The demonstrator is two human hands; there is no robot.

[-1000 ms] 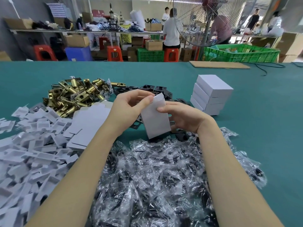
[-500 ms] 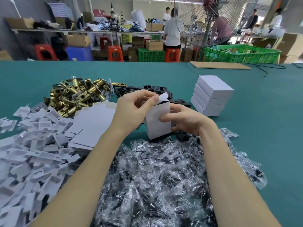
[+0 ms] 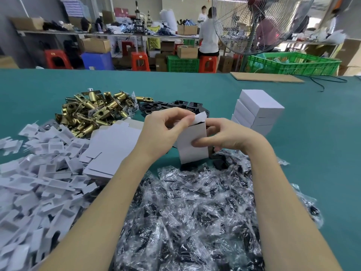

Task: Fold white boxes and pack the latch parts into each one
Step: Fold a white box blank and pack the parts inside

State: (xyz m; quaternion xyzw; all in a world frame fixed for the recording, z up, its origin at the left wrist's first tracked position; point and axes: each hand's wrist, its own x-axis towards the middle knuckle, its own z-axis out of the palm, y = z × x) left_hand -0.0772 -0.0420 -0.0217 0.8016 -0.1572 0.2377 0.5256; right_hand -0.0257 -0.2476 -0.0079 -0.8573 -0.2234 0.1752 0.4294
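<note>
While both hands work above the green table [image 3: 312, 153], a white box [image 3: 192, 144] stands upright between them, its lower end just over the near heap of clear-bagged black parts [image 3: 195, 212]. The left hand [image 3: 162, 132] has its fingers curled over the box's top left corner, thumb and fingertips pinching the raised top flap [image 3: 200, 118], which sticks up above the dark open mouth. The right hand [image 3: 228, 136] grips the box from the right, thumb pressed flat across the white front panel and the other fingers curled round the far side. To the left of the box lies a stack of flat unfolded box blanks [image 3: 111, 147], and further left and nearer spreads a wide pile of white plastic inserts [image 3: 39, 182]. Beyond the blanks sits a heap of brass latch bolts [image 3: 91, 112], with black strike plates [image 3: 172, 105] strewn to its right, partly hidden behind the hands. On the right, slightly farther than the hands, is a neat stack of closed white boxes [image 3: 257, 112]. At the far edge lie a cardboard sheet [image 3: 265, 77] and, beyond it, a green crate [image 3: 293, 64] beside a standing fan [image 3: 259, 22].
</note>
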